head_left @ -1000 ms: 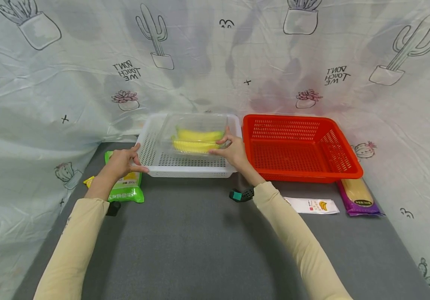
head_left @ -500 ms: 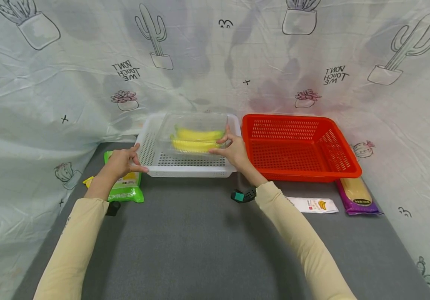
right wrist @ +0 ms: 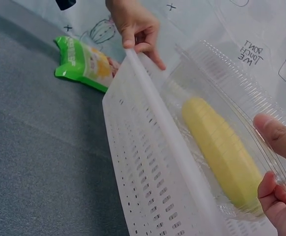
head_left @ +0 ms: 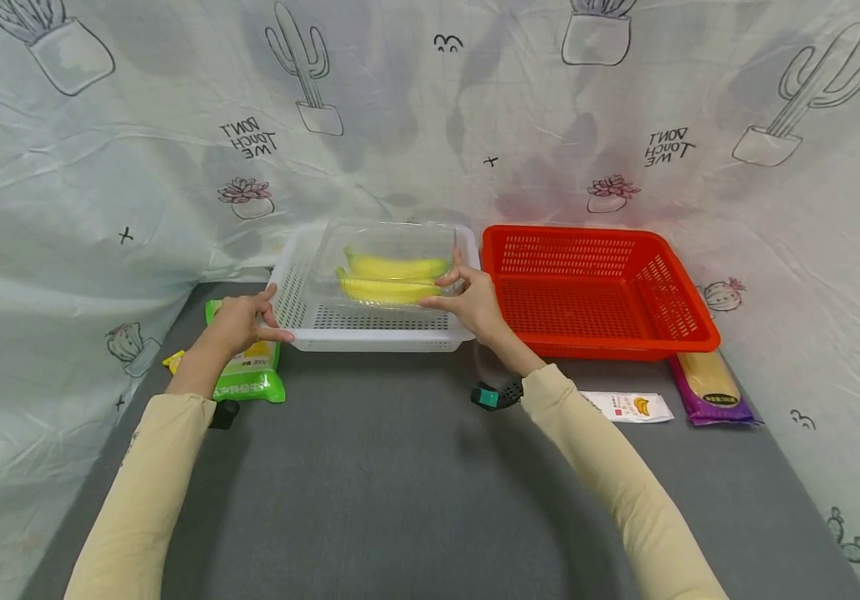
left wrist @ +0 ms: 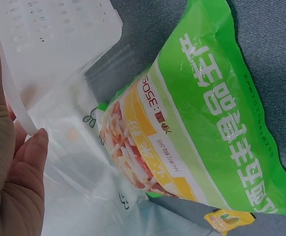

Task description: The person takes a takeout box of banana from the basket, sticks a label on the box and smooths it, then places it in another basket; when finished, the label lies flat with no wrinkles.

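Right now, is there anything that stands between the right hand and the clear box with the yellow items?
Nothing visible does: the right hand pinches the right edge of the clear box. The near wall of the white basket stands before the box, but the hand reaches over it.

Head: from six o'clock, looking down across the tabletop (head_left: 370,475)
Left wrist: close to green packet (left wrist: 202,113)
Right wrist: near white basket (right wrist: 147,167), facing ten o'clock
Both wrists share: packet, basket

Even, diffuse light leaves soft-edged shadows on the grey table (head_left: 370,483)
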The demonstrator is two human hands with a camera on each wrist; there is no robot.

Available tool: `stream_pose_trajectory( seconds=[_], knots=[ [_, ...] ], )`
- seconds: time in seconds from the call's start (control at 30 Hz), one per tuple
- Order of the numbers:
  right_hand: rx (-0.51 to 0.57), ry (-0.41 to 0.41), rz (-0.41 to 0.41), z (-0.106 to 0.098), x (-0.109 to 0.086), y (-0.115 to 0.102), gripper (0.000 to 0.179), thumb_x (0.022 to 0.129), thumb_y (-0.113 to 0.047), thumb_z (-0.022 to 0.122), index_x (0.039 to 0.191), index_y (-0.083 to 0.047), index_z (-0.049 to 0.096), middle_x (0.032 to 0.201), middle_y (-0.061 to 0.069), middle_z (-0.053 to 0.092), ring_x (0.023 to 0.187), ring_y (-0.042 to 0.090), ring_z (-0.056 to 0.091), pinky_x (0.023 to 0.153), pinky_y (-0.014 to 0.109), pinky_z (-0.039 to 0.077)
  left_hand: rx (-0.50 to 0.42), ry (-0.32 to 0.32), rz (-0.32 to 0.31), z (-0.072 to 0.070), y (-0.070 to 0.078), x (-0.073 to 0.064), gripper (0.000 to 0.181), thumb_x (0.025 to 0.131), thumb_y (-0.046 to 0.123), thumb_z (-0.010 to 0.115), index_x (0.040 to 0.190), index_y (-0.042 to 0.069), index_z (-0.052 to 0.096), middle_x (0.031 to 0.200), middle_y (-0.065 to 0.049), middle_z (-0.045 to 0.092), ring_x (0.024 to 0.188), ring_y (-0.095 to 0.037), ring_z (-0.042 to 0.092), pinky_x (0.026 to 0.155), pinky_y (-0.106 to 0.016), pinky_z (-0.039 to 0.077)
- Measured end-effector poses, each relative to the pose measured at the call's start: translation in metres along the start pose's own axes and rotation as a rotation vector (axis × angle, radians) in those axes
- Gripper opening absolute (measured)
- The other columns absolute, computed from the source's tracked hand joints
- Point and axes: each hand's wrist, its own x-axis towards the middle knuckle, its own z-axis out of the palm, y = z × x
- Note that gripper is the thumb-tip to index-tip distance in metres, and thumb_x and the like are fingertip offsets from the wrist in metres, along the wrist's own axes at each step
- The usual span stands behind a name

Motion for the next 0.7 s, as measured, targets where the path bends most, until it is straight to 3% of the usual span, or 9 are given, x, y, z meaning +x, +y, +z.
stream_pose_trajectory(
  seconds=[0.1,0.13,0.27,0.33,0.37,0.43,0.53,0.6,0.7],
  knots=[
    [0.032,0.009,-0.001,-0.002,-0.004,-0.001,0.032,0.068,-0.008,0.087,0.090,0.003,0.067,0.152,0.005,0.031,0.052,0.013,0.033,0.046,0.020,0.028,0.003,-0.005,0.009,0.001,0.000,-0.001,0.038,0.070,0.037,0.082,0.072,0.005,0.062,0.149,-0.023,0.028,0.046,-0.015,0.027,0.052,-0.030,0.034],
    [0.036,0.010,0.003,-0.003,-0.006,-0.007,0.033,0.068,-0.006,0.087,0.091,0.005,0.066,0.147,0.008,0.043,0.050,0.010,0.033,0.046,0.020,0.029,0.005,-0.007,0.012,0.001,0.000,-0.001,0.038,0.071,0.037,0.082,0.072,0.004,0.063,0.149,-0.023,0.028,0.045,-0.015,0.027,0.051,-0.030,0.034],
    [0.045,0.010,-0.005,-0.007,-0.010,-0.008,0.033,0.069,-0.007,0.086,0.093,0.005,0.067,0.134,0.013,0.056,0.050,0.008,0.036,0.047,0.020,0.030,0.011,-0.014,0.007,0.000,0.002,-0.001,0.036,0.072,0.035,0.082,0.073,0.004,0.063,0.149,-0.023,0.028,0.045,-0.014,0.025,0.050,-0.030,0.032],
    [0.043,0.005,-0.003,-0.009,-0.012,-0.010,0.034,0.069,-0.007,0.086,0.093,0.006,0.067,0.131,0.015,0.058,0.051,0.010,0.037,0.047,0.021,0.031,0.016,-0.016,0.001,-0.001,0.003,-0.001,0.036,0.072,0.034,0.082,0.073,0.004,0.062,0.149,-0.023,0.027,0.046,-0.015,0.025,0.050,-0.030,0.032],
    [0.051,0.003,-0.007,-0.010,-0.011,-0.005,0.033,0.069,-0.008,0.087,0.093,0.004,0.067,0.140,0.013,0.050,0.052,0.012,0.038,0.047,0.021,0.031,0.016,-0.018,-0.003,-0.002,0.004,0.000,0.036,0.072,0.034,0.082,0.073,0.004,0.062,0.149,-0.023,0.027,0.046,-0.015,0.025,0.050,-0.030,0.031],
    [0.054,-0.003,-0.013,-0.011,-0.012,-0.007,0.033,0.070,-0.009,0.086,0.093,0.004,0.067,0.125,0.021,0.059,0.052,0.012,0.038,0.047,0.021,0.031,0.017,-0.020,-0.010,-0.003,0.005,0.000,0.036,0.072,0.034,0.082,0.072,0.004,0.062,0.149,-0.022,0.027,0.046,-0.015,0.025,0.050,-0.029,0.031],
    [0.059,-0.006,-0.017,-0.013,-0.015,-0.009,0.033,0.071,-0.009,0.086,0.094,0.005,0.067,0.120,0.023,0.060,0.052,0.013,0.038,0.047,0.021,0.032,0.015,-0.018,-0.011,-0.003,0.005,0.000,0.037,0.072,0.034,0.082,0.072,0.004,0.061,0.149,-0.022,0.027,0.047,-0.015,0.025,0.050,-0.030,0.030],
    [0.065,-0.008,-0.013,-0.014,-0.017,-0.010,0.034,0.071,-0.009,0.086,0.096,0.006,0.068,0.123,0.022,0.060,0.052,0.012,0.037,0.047,0.021,0.032,0.018,-0.017,-0.011,-0.003,0.005,0.000,0.037,0.072,0.034,0.082,0.072,0.004,0.061,0.149,-0.022,0.027,0.049,-0.016,0.025,0.051,-0.030,0.030],
    [0.078,-0.009,-0.001,-0.016,-0.020,-0.011,0.035,0.070,-0.007,0.086,0.097,0.007,0.068,0.147,0.010,0.043,0.051,0.012,0.036,0.046,0.021,0.032,0.025,-0.014,-0.011,-0.002,0.005,-0.001,0.037,0.072,0.035,0.082,0.072,0.004,0.061,0.149,-0.022,0.027,0.050,-0.016,0.024,0.052,-0.031,0.031]
  ],
)
